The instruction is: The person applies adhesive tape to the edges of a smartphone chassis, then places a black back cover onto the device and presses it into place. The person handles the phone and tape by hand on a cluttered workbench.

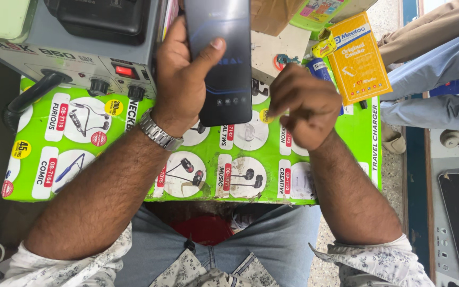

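Left hand (179, 79) has the dark phone (221, 58) in a closed grip: palm behind its left edge, thumb laid across the glossy back, fingers hidden behind it. Phone stands upright above the desk, back panel toward me, its lower end just past my wrist watch (159, 131). Right hand (304, 103) hovers just right of that grip, curled almost shut, fingertips pinched together near the phone's lower right corner; I cannot tell whether anything small sits between them, nothing shows. Under both hands lies the green printed desk cover (81, 175) with earphone pictures. Behind the left grip, a grey power unit (75, 48) with a red switch and black knobs. Beyond the right hand, a yellow carton (358, 58), and another person's legs in light trousers (436, 79) further right. Judgement for working the phone's edge well: keep the left grip firm at the sides rather than pressing on the panel, hold the phone steady and slightly tilted toward the light, bring the pinched fingertips to the seam squarely, and use light pressure so the glossy back does not slip or scratch.
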